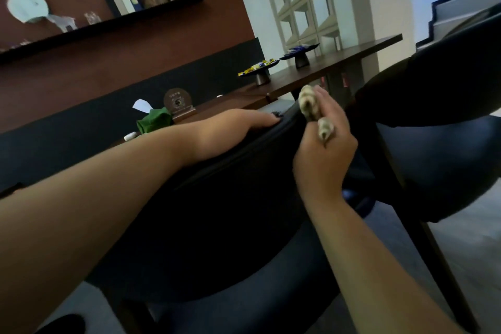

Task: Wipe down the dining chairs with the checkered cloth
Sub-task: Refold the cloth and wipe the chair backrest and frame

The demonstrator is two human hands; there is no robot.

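A dark padded dining chair point(230, 206) fills the middle of the view, its curved backrest facing me. My left hand point(233, 130) rests on the top edge of that backrest, fingers wrapped over the far side. My right hand point(325, 149) grips the bunched checkered cloth point(309, 103) at the right end of the backrest; pale tufts of cloth stick out between the fingers. A second dark chair point(433, 84) stands to the right, its backrest close to my right hand.
The long brown dining table point(339, 62) runs behind the chairs with two small pedestal dishes point(260, 70) of wrapped sweets, a green tissue holder point(154, 122) and a round plaque point(177, 103). A wall shelf point(108, 24) carries books. Stairs point(461, 0) rise at the far right.
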